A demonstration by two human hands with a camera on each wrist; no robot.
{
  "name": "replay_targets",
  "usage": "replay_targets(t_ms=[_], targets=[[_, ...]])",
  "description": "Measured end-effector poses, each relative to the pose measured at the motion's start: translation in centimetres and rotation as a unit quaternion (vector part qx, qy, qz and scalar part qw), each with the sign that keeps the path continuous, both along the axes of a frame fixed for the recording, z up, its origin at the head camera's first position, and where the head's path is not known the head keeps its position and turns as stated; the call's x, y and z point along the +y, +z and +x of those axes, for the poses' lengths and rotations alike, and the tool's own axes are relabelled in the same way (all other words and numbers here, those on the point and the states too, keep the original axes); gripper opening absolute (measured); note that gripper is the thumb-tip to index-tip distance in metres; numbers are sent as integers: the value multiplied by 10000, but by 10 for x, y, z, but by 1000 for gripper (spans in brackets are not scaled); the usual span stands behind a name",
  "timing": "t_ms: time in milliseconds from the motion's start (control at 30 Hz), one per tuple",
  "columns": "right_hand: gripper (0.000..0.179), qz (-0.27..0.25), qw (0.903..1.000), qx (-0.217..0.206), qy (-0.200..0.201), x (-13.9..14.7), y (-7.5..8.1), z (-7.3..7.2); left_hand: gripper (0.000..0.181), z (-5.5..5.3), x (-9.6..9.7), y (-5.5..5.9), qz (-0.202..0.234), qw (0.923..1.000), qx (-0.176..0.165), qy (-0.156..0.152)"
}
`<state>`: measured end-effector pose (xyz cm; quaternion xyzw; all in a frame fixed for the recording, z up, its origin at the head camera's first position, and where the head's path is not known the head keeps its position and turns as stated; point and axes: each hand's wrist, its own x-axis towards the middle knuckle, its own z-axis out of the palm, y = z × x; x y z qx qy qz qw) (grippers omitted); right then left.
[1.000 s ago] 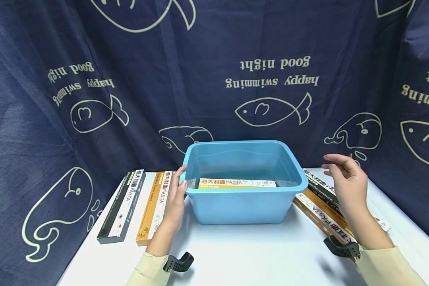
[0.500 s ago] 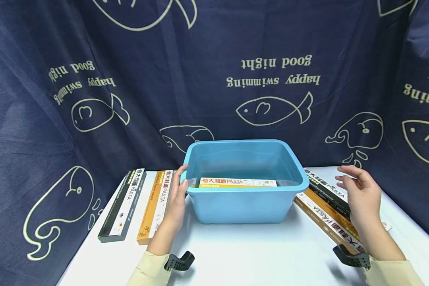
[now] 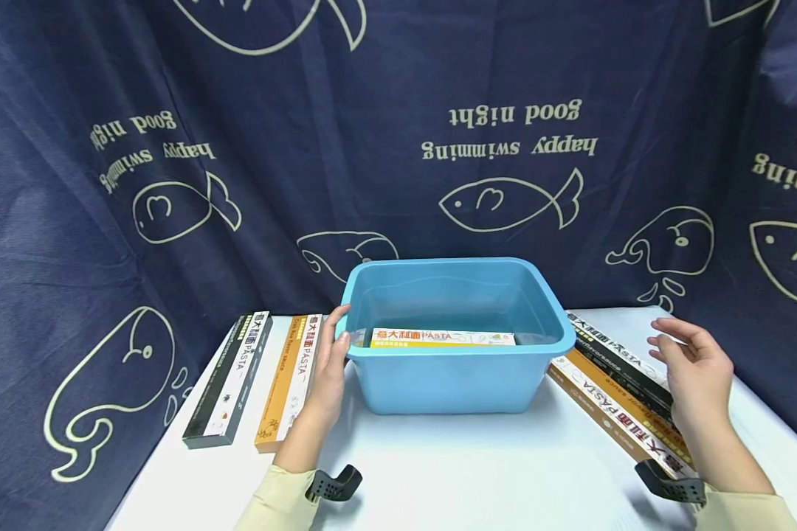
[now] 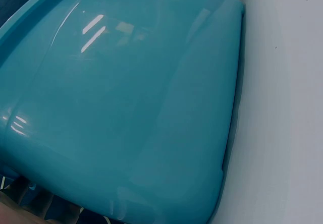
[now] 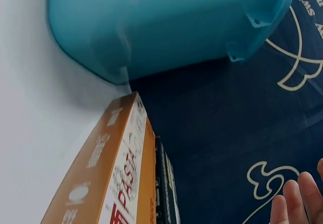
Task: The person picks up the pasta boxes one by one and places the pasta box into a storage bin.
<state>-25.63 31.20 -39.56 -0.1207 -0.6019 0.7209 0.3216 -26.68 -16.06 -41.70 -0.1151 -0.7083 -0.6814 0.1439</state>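
Observation:
A light blue plastic bin [image 3: 448,383] stands mid-table in the head view. My left hand [image 3: 328,376] grips its left rim at the near corner; the left wrist view has the bin's wall [image 4: 126,98] filling most of it. Inside the bin lies a pasta box [image 3: 443,338], its lower part hidden by the front wall. My right hand [image 3: 699,372] hovers over the right-hand boxes, fingers loosely bent, holding nothing. Beneath it are an orange and white pasta box [image 3: 614,417] and a black one [image 3: 627,361], side by side and partly covered by the hand.
Left of the bin, a black and white pasta box [image 3: 226,387] and an orange and white pasta box [image 3: 291,376] lie lengthwise on the white table [image 3: 465,472]. A navy curtain [image 3: 385,133] with fish drawings hangs behind and along both sides.
My right hand has moved right and slightly down, away from the bin, uncovering more of the boxes under it. The left hand stays on the rim.

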Motion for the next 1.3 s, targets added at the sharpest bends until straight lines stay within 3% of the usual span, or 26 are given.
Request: replay_targets(t_ms=[500,767,1000,1300], targets=[[27,369,9941,-864,-547,30,-17,7,50,0,0,1,11,10000,54,25],[27,1187,9755,-1707,-714,43,-25,12,50,0,1,1,10,10000,9,24],[26,2035,9487,-2341,-611,52,-37,18,50,1,1,0,20,10000,-34,34],[36,2174,9471,-2329,-392,66,-53,20,50,1,2,2,-23,9999,-36,108]])
